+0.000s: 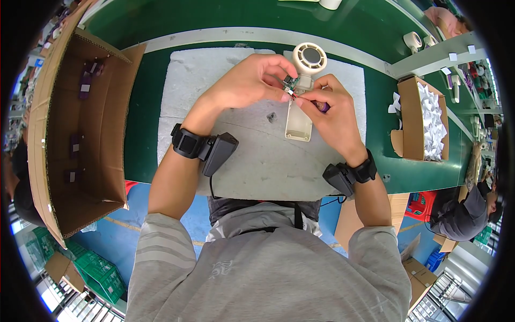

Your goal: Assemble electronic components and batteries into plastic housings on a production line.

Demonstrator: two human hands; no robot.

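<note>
My left hand (pixel 248 80) is closed, pinching a small green circuit board (pixel 290 81) between thumb and fingers. Close beside it, my right hand (pixel 333 110) has thumb and forefinger pressed together on thin red and dark wires (pixel 293 96) at the board's white connector. A purple cylinder that looks like a battery (pixel 323 106) shows under the right fingers; whether they grip it is hidden. Beneath both hands lies a cream handheld fan body, with its round head (pixel 309 58) at the far end and its open handle shell (pixel 298 126) toward me.
A pale foam mat (pixel 241 161) covers the green table (pixel 140 155) before me. At left stands a large open carton (pixel 102 155) with several purple pieces inside. A smaller box (pixel 410 121) of white slips is at right. Fan parts (pixel 412 41) sit beyond; a person (pixel 464 214) is at far right.
</note>
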